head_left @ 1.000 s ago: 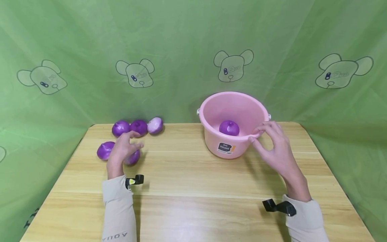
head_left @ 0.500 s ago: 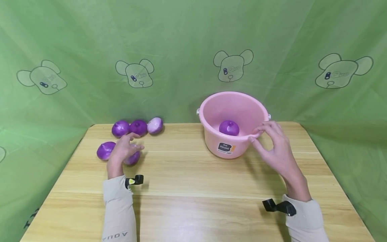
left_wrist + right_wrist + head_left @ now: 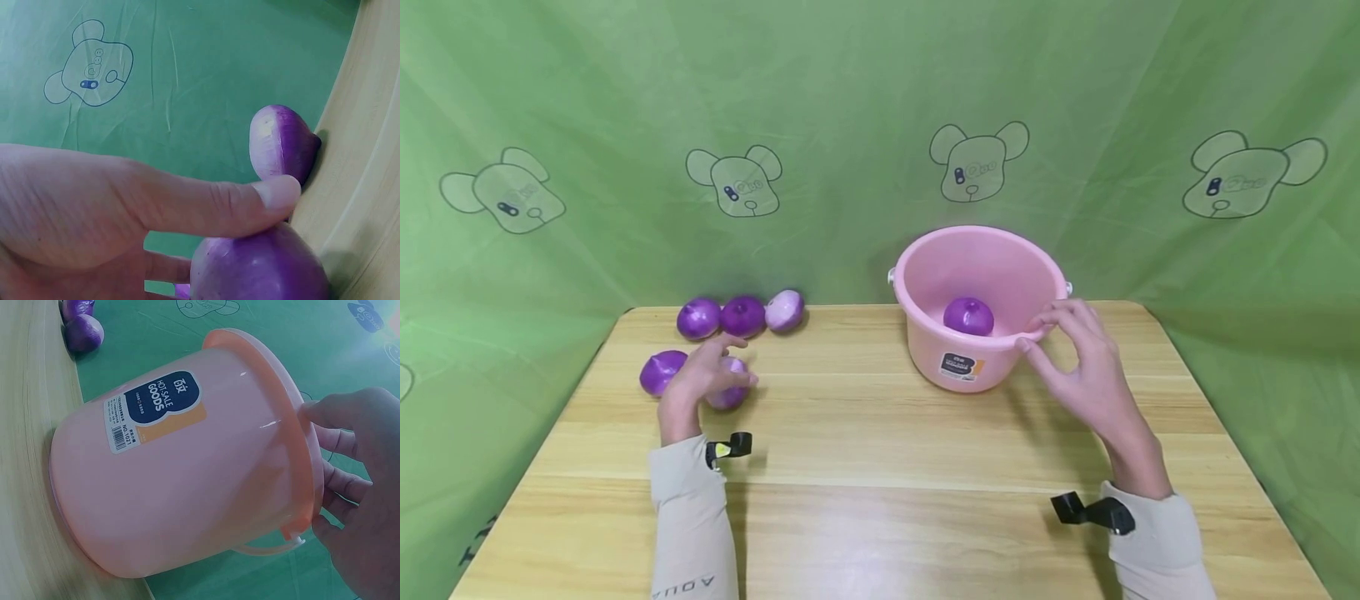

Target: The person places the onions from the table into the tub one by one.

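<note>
In the head view my left hand is over a purple onion on the left of the table, its fingers extended. The left wrist view shows the thumb lying across the near side of this onion, with part of the other fingers behind it. Another onion sits just left of the hand. On the right, my right hand pinches the rim of a pink bucket between thumb and fingers. The bucket stands upright with one purple onion inside.
Three onions stand in a row at the table's back left edge, the palest one on the right end. A green cloth with bear-head drawings hangs behind the wooden table. The bucket's white handle hangs at its far side.
My left hand has shifted slightly left and its thumb has come lower over the onion, which shows more now. My right hand and the bucket have stayed in place.
</note>
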Motion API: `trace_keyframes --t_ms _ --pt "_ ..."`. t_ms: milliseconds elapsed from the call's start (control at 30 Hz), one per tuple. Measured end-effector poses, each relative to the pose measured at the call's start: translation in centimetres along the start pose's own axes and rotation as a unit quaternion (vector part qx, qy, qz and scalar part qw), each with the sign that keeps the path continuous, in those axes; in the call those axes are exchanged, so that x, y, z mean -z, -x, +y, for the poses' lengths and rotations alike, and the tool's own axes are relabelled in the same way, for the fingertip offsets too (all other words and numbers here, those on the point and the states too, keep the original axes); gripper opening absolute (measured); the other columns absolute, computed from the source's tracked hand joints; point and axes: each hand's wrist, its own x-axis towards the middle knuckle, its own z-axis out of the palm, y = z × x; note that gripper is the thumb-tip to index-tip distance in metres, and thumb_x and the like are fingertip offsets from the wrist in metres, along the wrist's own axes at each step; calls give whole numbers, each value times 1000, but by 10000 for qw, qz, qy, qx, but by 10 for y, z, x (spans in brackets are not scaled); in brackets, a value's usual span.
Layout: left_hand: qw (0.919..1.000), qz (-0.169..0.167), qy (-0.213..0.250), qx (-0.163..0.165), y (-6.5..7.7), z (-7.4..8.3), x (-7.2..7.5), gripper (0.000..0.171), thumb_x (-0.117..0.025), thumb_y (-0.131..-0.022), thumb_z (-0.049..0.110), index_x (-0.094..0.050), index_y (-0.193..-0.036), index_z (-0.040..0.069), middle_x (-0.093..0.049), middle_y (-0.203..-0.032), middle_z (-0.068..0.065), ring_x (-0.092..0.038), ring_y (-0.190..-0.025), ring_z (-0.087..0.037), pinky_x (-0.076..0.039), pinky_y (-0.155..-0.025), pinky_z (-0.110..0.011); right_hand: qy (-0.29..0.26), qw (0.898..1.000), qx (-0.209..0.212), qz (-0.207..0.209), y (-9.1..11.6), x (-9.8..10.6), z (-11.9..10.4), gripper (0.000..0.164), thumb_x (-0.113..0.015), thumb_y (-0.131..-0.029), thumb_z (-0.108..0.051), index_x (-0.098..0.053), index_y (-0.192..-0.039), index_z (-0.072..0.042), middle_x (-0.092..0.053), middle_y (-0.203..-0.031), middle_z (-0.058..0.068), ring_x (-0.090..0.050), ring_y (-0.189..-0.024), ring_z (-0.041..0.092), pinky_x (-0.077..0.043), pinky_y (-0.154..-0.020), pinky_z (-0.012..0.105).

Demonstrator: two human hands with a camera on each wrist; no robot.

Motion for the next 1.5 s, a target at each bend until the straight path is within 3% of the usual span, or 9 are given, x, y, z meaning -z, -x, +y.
trace_keyframes --t_ms 300,700,1000,1500 --pt "9995 -197 -164 201 0 1 -1 80 -84 -82 19 -45 -150 3 -48 -146 -32 -42 -135 -53 -31 -114 -67 0 10000 51 3 -1 0 1 24 -81 -82 2 -70 -103 -4 -62 -114 9 -48 -125 28 -31 -116 59" --pt "9989 -365 -158 228 0 3 -1 85 -87 -80 17 -43 -152 4 -52 -140 -32 -51 -126 -49 -41 -108 -63 -27 10000 17 5 0 1 -1 24 -81 -83 2 -70 -103 -4 -62 -114 8 -48 -123 26 -32 -116 61" --pt "9985 -428 -239 243 -2 1 -2 83 -85 -80 14 -43 -151 3 -47 -144 -34 -49 -129 -51 -44 -106 -61 16 9999 111 17 -1 1 0 24 -81 -82 2 -70 -102 -4 -62 -113 9 -48 -123 27 -33 -115 58" --pt "9996 -89 -171 -207 -1 4 -2 71 -85 -80 11 -51 -141 -2 -55 -133 -32 -54 -121 -49 -46 -102 -63 7 9999 117 36 0 1 0 23 -81 -83 1 -70 -102 -2 -62 -113 10 -49 -122 28 -32 -116 60"
